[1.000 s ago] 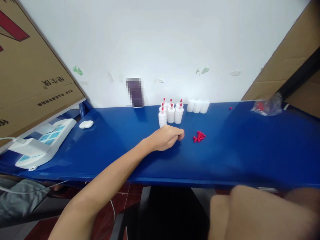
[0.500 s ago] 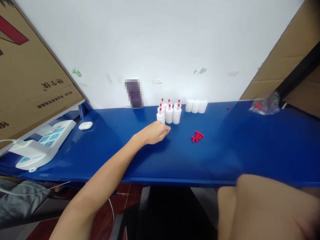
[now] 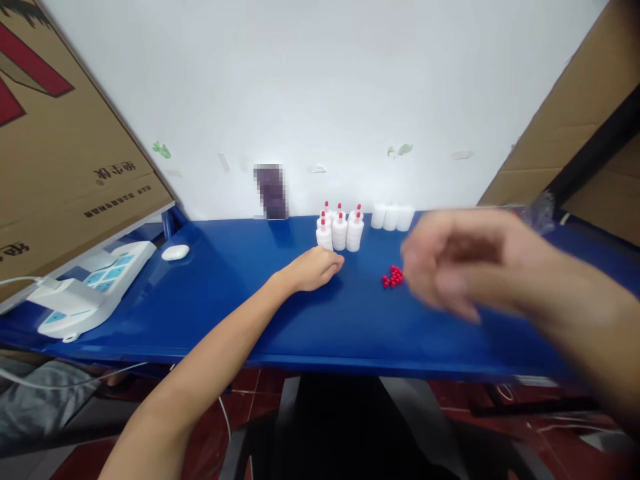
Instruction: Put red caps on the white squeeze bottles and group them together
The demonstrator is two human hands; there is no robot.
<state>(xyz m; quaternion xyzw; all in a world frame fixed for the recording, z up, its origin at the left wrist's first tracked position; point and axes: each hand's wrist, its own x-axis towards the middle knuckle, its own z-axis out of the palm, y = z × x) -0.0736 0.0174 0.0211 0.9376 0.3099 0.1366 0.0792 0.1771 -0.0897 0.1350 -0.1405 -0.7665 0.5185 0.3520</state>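
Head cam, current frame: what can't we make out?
All in the head view:
- Right hand: motion blur; can't tell if it holds anything.
- Left hand: curled fingers hide the palm.
- Rear bottles: lower parts hidden by front ones.
- Plastic bag: partly behind right hand.
- Cardboard box: cut off by left edge.

The left arm point(image 3: 210, 373) is bare and reaches diagonally from the lower left towards the middle, its wrist nearly straight; the left hand point(image 3: 314, 268) is back up, fingers curled in. The right forearm point(image 3: 590, 310) enters from the right edge, and the right hand point(image 3: 460, 260), badly blurred, has its fingers bent inward
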